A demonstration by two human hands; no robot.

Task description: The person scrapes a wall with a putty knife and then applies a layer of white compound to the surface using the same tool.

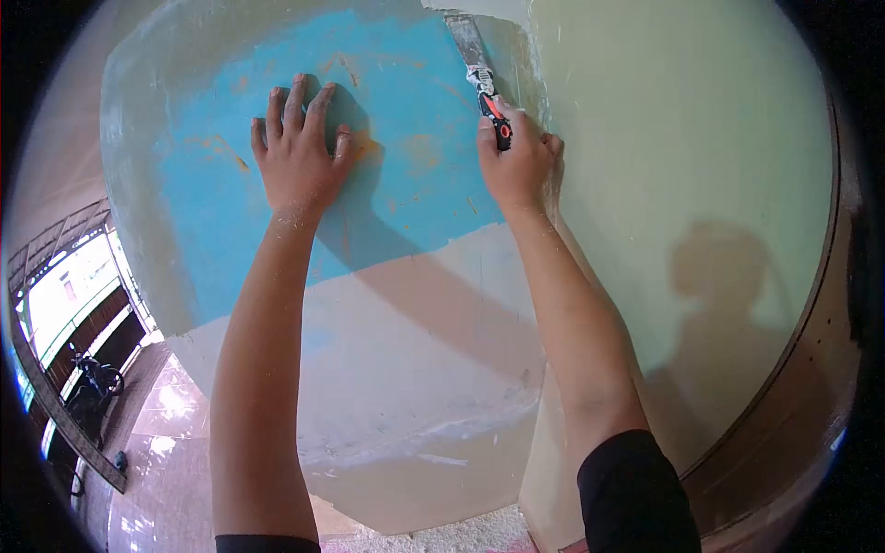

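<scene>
My left hand (301,152) lies against the blue painted patch (406,184) of the wall, its fingers spread and holding nothing. In my right hand (524,161) is a scraper (479,78) with a black and red handle. Its whitish, smeared metal blade points up, with the tip at the lower edge of a pale layer (489,7) near the wall corner. Grey-green wall surface surrounds the blue at the top and left. Below the blue is a pale area (415,323) with an uneven upper border.
A light green wall (682,147) adjoins on the right, bearing a head-shaped shadow. Pale flakes (461,533) lie at the wall's foot. Tiled floor (166,442) stretches to the left, with a motorcycle (97,373) beyond, by an opening with bright daylight.
</scene>
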